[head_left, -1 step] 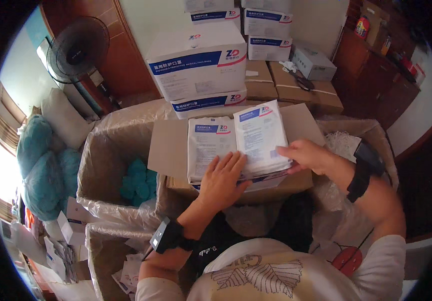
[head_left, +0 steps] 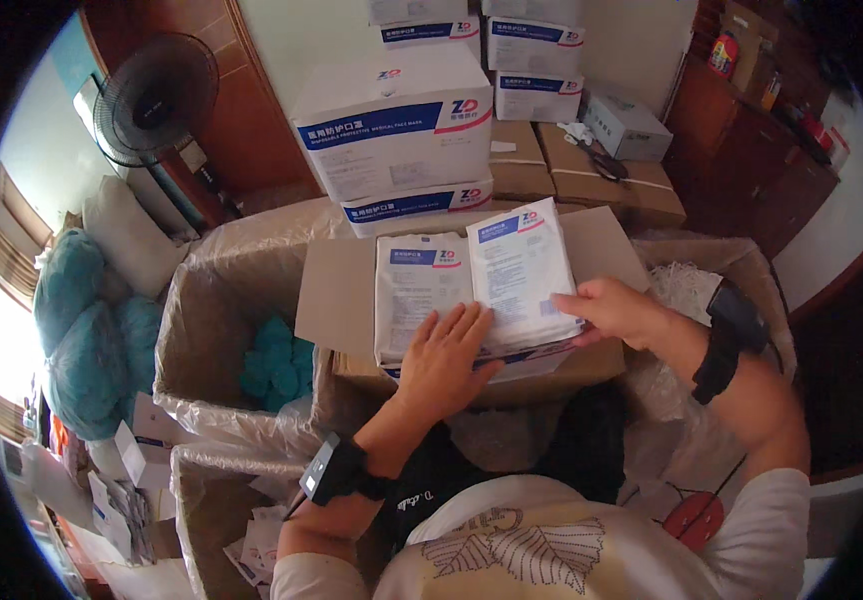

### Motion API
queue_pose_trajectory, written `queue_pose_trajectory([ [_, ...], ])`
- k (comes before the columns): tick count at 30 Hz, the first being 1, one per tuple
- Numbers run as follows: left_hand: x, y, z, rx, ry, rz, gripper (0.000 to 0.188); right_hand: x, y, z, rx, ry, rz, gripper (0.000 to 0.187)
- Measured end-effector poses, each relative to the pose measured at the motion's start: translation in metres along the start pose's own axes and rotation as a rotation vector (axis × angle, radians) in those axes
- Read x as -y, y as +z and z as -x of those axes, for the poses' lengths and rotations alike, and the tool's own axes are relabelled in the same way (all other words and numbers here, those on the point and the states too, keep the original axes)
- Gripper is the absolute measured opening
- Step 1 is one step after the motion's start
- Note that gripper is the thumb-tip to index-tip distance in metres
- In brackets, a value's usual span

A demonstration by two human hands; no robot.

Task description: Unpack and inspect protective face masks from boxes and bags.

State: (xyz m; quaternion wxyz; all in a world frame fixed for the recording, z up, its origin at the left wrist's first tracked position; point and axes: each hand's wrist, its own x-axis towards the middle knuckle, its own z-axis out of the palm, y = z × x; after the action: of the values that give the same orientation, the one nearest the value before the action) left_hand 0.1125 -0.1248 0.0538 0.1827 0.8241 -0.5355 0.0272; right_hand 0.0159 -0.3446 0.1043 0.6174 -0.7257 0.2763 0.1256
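An opened white carton (head_left: 541,357) in front of me holds two stacks of flat white packets with blue printed bands. My left hand (head_left: 444,358) lies with its fingers spread over the near edge of the left packet stack (head_left: 421,285) and the bottom corner of the right one. At the right packet stack (head_left: 523,275), my right hand (head_left: 611,312) grips the lower right side, thumb on top and fingers beneath. This stack sits higher than its neighbour and leans slightly. The carton's two side flaps (head_left: 336,295) are folded outward.
The carton rests on a brown box (head_left: 591,375). Plastic-lined bins stand around it: one with teal bundles (head_left: 279,362), one with white strands (head_left: 686,285), one with loose packets (head_left: 256,540). Stacked white cartons (head_left: 391,140) rise behind; a black fan (head_left: 156,100) stands far left.
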Motion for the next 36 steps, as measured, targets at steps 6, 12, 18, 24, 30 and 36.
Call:
queue_pose_trajectory([
  [6, 0.007, -0.008, -0.002, -0.166, -0.162, 0.450, 0.062, 0.031, -0.015, 0.027, -0.105, -0.354, 0.163, 0.025],
  [12, -0.007, -0.026, 0.012, -0.282, -0.390, 1.933, 0.056, 0.058, 0.003, 0.079, 0.049, -0.582, 0.369, 0.022],
  [18, -0.025, -0.024, 0.067, -0.654, -0.520, 1.803, 0.039, 0.033, 0.051, 0.067, 0.172, -0.616, 0.430, 0.024],
  [24, -0.036, 0.007, 0.142, -0.806, -0.775, 1.790, 0.037, 0.001, 0.109, 0.045, 0.334, -0.621, 0.294, 0.022],
  [30, 0.004, 0.010, 0.206, -0.823, -1.035, 1.427, 0.048, -0.021, 0.136, 0.021, 0.356, -0.846, 0.701, 0.020],
  [36, -0.022, -0.068, 0.151, -0.158, -0.185, 0.067, 0.037, -0.025, 0.154, 0.017, 0.473, -1.076, 1.072, 0.016],
])
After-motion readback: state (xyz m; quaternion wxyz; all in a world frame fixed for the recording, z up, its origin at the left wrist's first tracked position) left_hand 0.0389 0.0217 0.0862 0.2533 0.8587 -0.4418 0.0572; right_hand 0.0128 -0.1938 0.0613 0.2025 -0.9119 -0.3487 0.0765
